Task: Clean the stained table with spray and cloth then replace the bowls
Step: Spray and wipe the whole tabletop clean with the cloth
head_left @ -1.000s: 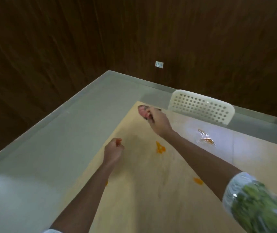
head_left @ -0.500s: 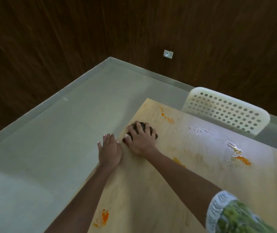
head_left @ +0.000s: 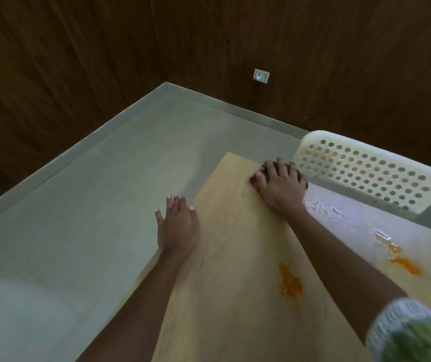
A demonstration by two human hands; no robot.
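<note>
I am pressing my right hand (head_left: 281, 184), fingers spread, down on a dark crumpled cloth (head_left: 298, 176) near the far corner of the pale wooden table (head_left: 224, 270); the cloth is mostly hidden, seemingly bunched beneath my palm. My left hand (head_left: 177, 226) is lying flat at the table's left edge, fingers straight and close together. Orange stains (head_left: 290, 282) are showing near my right forearm, beside a white perforated plastic chair (head_left: 371, 171).

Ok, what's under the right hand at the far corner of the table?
A dark cloth, only its edges showing past the fingers of the right hand, which presses it flat on the table. Most of the cloth, and any stain beneath it, is covered.
</note>
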